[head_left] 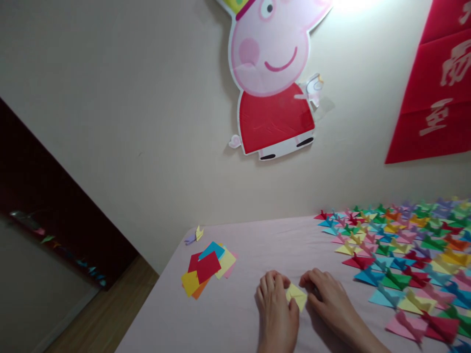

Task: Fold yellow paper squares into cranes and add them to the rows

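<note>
A small pale yellow sheet of origami paper (299, 295), folded into a diamond with crease lines showing, lies flat on the cloth-covered surface between my hands. My left hand (276, 306) rests over its left side, with bent fingers at the far left edge and the thumb on the near edge, holding it down. Just beyond its right corner is my right hand (329, 296), fingers bent and a gap between thumb and forefinger. Nothing shows inside that gap, and the thumb is very close to the paper's corner; I cannot tell if it touches.
Loose coloured paper squares (208, 267) lie in a pile to the left. Two small folded pieces, purple and yellow (199, 233), sit at the far left corner. Rows of coloured paper cranes (395, 279) fill the right side. A pink cartoon cutout (275, 117) hangs on the wall.
</note>
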Motion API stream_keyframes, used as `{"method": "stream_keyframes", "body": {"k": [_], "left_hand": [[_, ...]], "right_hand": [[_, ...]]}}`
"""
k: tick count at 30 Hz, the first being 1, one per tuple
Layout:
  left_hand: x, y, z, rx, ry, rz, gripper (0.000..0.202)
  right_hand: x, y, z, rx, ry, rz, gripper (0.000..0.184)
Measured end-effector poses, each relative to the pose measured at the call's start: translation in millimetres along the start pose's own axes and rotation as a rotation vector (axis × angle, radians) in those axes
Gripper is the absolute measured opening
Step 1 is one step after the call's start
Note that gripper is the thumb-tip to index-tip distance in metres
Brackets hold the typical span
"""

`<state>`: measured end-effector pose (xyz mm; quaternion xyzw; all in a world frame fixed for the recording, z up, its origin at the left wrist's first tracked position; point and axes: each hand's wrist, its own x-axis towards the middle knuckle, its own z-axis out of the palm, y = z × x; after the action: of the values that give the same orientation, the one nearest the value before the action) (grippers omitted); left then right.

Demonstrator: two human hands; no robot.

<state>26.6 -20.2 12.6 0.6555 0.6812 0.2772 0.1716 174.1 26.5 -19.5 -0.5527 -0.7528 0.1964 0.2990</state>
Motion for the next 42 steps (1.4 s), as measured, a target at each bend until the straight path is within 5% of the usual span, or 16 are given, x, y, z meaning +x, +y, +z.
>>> {"method": "stream_keyframes", "body": {"k": [15,22,29,33,38,42], "left_hand": [[-4,-5,2.3,0.018,-0.071,-0.052,0.026],[-3,-4,3.2,0.047,-0.095,-0.066,0.040],[-7,-10,10.4,0.017,0.066,0.054,0.036],[-6,-7,4.6,-0.002,0.064,0.084,0.033],[-2,-5,-5.1,-0.087,0.019,0.013,0.022],[6,-7,-3.3,-0.450,-0.058,-0.124,0.034]], "right_hand": [[-6,-13,9,-0.114,0.095,-0.008,0.014],[0,-2,5,-0.058,0.017,-0.030,0.017],[-3,-2,0,0.016,0.027,-0.062,0.016],[-6,-3,-7,0.070,0.072,-0.078,0.021],[-4,-6,-19,0.006,-0.008,-0.029,0.007],[-1,-9,-22,0.079,-0.076,-0.014,0.013]]}}
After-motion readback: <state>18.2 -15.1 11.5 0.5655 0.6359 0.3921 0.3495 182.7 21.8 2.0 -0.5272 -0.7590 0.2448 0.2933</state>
